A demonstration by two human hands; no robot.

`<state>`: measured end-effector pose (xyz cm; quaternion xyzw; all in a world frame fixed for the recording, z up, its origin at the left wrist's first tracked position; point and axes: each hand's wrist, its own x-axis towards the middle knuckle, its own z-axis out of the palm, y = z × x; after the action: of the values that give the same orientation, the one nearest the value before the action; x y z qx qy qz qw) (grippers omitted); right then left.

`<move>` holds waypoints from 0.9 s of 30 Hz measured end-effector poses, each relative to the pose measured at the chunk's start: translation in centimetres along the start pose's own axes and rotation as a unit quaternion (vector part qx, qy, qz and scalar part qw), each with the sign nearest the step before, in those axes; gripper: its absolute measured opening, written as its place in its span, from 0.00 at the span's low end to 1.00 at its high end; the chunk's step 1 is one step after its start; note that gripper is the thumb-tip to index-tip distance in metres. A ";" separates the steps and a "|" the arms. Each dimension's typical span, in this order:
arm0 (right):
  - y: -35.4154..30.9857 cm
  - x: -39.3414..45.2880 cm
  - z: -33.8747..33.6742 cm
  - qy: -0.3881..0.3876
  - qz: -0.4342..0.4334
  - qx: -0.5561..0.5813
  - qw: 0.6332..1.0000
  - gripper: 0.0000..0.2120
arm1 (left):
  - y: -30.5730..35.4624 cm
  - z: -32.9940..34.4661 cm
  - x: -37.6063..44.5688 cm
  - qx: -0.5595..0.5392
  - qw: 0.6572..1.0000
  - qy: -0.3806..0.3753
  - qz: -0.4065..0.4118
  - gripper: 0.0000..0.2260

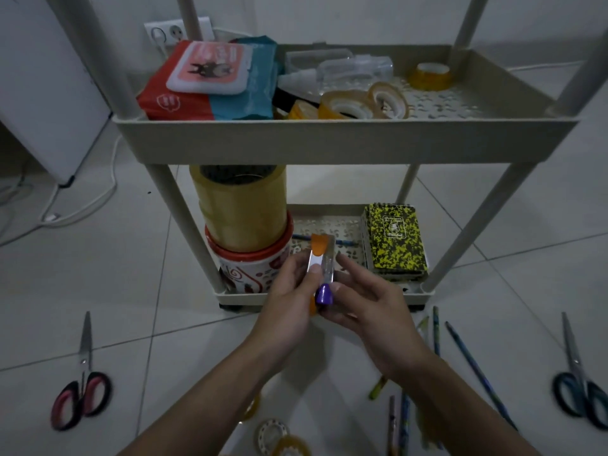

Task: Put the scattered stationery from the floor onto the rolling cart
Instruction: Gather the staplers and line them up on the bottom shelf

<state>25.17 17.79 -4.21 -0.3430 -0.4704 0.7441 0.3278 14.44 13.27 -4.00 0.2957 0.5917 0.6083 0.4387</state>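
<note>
The job looks partly done, going by how things lie. On the floor at the far left the pink-handled scissors [80, 390] are not yet picked up. On the rolling cart [345, 139] the upper shelf carries a wipes pack [210, 83] and several tape rolls [362, 103], while the lower shelf has a big stack of brown tape [240, 209] on a red-rimmed tub [253, 264], a pencil and a yellow speckled notebook [396, 238]. In front of the lower shelf, the left hand [289, 291] grips an orange stapler [320, 268] from the side, thumb pressed on its metal top. The right hand [368, 301] curls under the same stapler, fingers clamped round its near end; a small purple piece [324, 294] sits there, but what it is cannot be told. Near the bottom edge small tape rolls [279, 439] remain on the floor. To the right lie loose pencils [473, 366], then blue-handled scissors [579, 390], all left to gather.
</note>
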 end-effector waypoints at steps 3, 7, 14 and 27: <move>-0.5 0.7 -0.6 0.017 0.017 0.036 0.999 0.24 | 0.5 0.1 0.6 -0.007 1.000 -0.019 -0.013 0.10; -1.6 2.4 -1.4 0.059 0.021 0.046 0.997 0.24 | 1.2 -0.7 1.5 0.089 0.996 -0.020 0.015 0.11; -1.0 4.6 -1.5 0.095 -0.051 -0.430 0.896 0.18 | -0.8 -2.9 1.6 0.531 0.829 -0.095 0.149 0.12; 1.1 6.5 -0.9 0.042 -0.045 -0.613 0.788 0.13 | -2.4 -4.0 1.1 0.515 0.840 -0.108 0.128 0.19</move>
<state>22.12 23.14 -6.81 -0.4813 -0.8282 0.2686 0.1012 10.82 12.22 -6.99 0.6160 0.7256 0.2308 0.2019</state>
